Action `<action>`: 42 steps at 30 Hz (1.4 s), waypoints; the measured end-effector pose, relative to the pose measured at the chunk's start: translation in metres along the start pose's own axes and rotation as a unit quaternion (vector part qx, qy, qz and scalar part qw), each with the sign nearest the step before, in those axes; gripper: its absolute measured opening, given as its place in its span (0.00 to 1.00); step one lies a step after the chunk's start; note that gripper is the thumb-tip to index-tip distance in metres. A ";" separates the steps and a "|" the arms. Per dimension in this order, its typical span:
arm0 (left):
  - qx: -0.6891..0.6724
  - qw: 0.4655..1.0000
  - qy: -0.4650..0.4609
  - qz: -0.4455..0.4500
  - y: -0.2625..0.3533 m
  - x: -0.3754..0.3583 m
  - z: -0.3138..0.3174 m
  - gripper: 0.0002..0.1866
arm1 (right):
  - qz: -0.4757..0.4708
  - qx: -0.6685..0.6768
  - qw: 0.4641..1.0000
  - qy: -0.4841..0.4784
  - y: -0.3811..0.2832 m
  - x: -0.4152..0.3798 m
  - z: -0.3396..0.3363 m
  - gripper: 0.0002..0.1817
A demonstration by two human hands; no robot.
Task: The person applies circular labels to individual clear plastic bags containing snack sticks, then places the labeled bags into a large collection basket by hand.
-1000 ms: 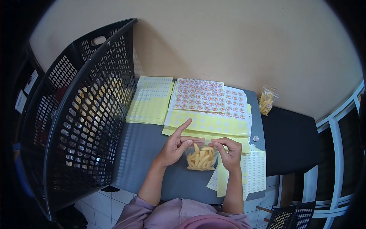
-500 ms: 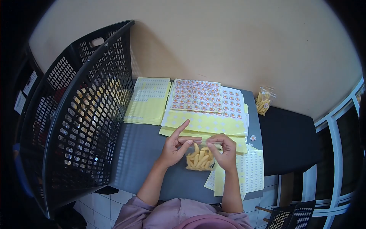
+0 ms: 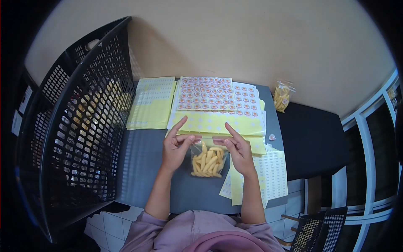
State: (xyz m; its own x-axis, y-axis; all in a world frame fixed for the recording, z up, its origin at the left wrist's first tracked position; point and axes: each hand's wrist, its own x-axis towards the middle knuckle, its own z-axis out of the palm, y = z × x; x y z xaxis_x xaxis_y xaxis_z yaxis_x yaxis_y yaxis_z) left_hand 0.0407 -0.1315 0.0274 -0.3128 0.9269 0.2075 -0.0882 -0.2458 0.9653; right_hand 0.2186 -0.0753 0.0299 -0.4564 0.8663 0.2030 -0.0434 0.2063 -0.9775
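Observation:
A clear plastic bag of pale yellow stick snacks (image 3: 208, 161) hangs upright between my hands, over the grey table. My left hand (image 3: 176, 147) pinches the bag's top left corner between thumb and fingers, its index finger raised. On the other side my right hand (image 3: 238, 151) pinches the top right corner the same way, index finger also up. Just beyond the hands lie sheets of round red and orange stickers (image 3: 205, 94) on yellow backing sheets. Sheets with small printed labels (image 3: 275, 174) lie right of my right hand.
A tall black perforated basket (image 3: 84, 122) holding bagged items stands at the left. Yellow label sheets (image 3: 151, 103) lie beside it. Another snack bag (image 3: 283, 97) leans against the wall at the right, by a black-covered surface (image 3: 312, 138). One loose sticker (image 3: 272, 137) sits near the table's right edge.
My right index finger has lifted off the bag's top edge and now points up. The bag hangs more upright and shows more fully. The whole view has shifted slightly.

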 end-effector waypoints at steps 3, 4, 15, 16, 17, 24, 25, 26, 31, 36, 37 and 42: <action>-0.004 1.000 0.004 -0.022 -0.001 0.002 -0.001 0.27 | -0.001 -0.053 0.998 -0.014 -0.011 0.001 -0.010 0.25; 0.032 0.999 0.009 -0.016 -0.005 0.003 -0.005 0.26 | -0.025 -0.084 0.996 0.035 -0.020 0.000 -0.014 0.26; 0.336 0.915 0.150 0.162 -0.012 -0.009 0.023 0.25 | 0.000 -0.385 0.918 0.093 -0.037 -0.095 -0.047 0.35; 0.351 0.912 0.089 0.192 -0.014 -0.012 0.026 0.25 | 0.002 -0.386 0.918 0.094 -0.030 -0.104 -0.041 0.35; 0.363 0.905 0.028 0.221 -0.016 -0.015 0.029 0.25 | 0.025 -0.416 0.905 0.090 -0.022 -0.112 -0.033 0.39; 0.339 0.899 -0.182 0.210 -0.010 -0.039 0.058 0.20 | 0.059 -0.501 0.859 0.085 0.009 -0.127 -0.019 0.44; 0.314 0.904 -0.206 0.205 -0.011 -0.041 0.059 0.20 | 0.061 -0.501 0.859 0.086 0.011 -0.127 -0.019 0.44; 0.306 0.903 -0.210 0.216 -0.013 -0.041 0.059 0.20 | 0.057 -0.492 0.863 0.098 0.012 -0.126 -0.019 0.41; 0.148 0.960 -0.237 0.032 -0.016 -0.054 0.062 0.16 | 0.054 -0.448 0.880 0.145 0.016 -0.124 -0.025 0.32; -0.011 0.957 -0.262 -0.122 -0.037 -0.066 0.086 0.19 | 0.084 -0.335 0.922 0.172 0.013 -0.126 -0.031 0.25; -0.012 0.958 -0.261 -0.123 -0.041 -0.063 0.090 0.19 | 0.084 -0.336 0.922 0.171 0.012 -0.127 -0.031 0.25; -0.054 0.922 -0.309 -0.226 -0.048 -0.056 0.097 0.20 | -0.010 -0.401 0.904 0.149 0.008 -0.128 -0.030 0.24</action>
State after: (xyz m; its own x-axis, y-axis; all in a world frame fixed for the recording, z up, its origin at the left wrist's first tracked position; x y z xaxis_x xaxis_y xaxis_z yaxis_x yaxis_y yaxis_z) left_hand 0.1539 -0.1444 -0.0155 0.3747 0.9180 -0.1299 -0.1810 0.2099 0.9608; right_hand 0.3034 -0.1706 -0.0017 -0.1973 0.9183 0.3432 0.6635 0.3828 -0.6428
